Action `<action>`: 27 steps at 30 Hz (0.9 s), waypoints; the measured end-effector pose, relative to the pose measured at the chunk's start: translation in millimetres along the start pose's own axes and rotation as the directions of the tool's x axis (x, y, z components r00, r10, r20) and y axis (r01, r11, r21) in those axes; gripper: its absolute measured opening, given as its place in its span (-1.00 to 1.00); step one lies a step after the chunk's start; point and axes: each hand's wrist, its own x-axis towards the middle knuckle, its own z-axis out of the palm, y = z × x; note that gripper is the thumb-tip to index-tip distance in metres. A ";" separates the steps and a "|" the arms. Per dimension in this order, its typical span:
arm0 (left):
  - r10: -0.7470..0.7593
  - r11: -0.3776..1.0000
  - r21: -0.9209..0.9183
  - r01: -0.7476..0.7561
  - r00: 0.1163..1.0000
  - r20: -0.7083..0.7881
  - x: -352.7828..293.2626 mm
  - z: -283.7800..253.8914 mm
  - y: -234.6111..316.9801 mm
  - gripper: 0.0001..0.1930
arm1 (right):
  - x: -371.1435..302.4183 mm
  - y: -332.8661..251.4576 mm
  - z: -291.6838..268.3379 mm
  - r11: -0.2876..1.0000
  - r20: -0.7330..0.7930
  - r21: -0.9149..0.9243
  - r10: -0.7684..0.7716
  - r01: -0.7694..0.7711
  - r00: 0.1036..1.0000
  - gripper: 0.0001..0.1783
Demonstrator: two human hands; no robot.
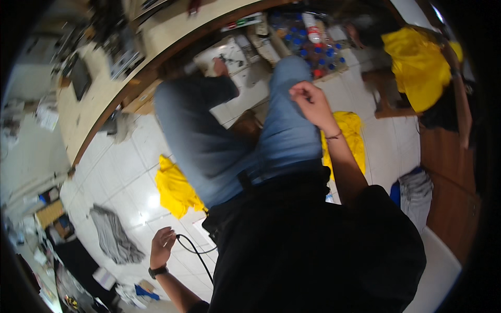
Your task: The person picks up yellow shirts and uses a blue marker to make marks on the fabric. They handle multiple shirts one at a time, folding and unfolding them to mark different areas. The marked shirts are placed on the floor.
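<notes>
My left hand [163, 246], a dark watch on its wrist, hangs over the tiled floor at the lower left. Its fingers are loosely stretched, and a black cable [197, 253] loops up to the fingertips; no grip on it is visible. My right hand [312, 104] hovers at or rests on the right leg of my blue jeans [292, 130]; contact is unclear. Its fingers are loosely bent and slightly blurred, with nothing visible in them. Yellow cloth [347, 135] lies beside the right forearm. Another yellow cloth [176, 188] sits at my left hip.
A long curved-looking workbench [99, 99] runs along the front and left. Bottles with blue caps [308, 44] crowd a container beneath it. At far right, a person's arm [462, 104] is beside yellow cloth [417, 65]. Grey cloth [116, 237] lies on the left floor.
</notes>
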 end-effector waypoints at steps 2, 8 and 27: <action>0.230 0.968 0.122 -0.221 0.970 -0.073 11.4 -1.9 -2.0 -0.73 | 1.6 -3.7 8.2 0.997 0.002 -0.031 -0.064 0.064 0.998 -0.89; 0.658 0.736 0.422 -0.529 0.705 -0.265 66.3 49.4 129.6 -0.76 | -3.9 -0.3 9.9 0.999 -0.041 0.008 -0.050 0.050 0.998 -0.89; 0.824 -0.010 0.203 -0.979 -0.123 -0.553 133.3 147.3 347.3 -0.83 | -1.2 -16.5 4.2 0.949 -0.261 -0.315 -0.114 0.027 0.958 -0.90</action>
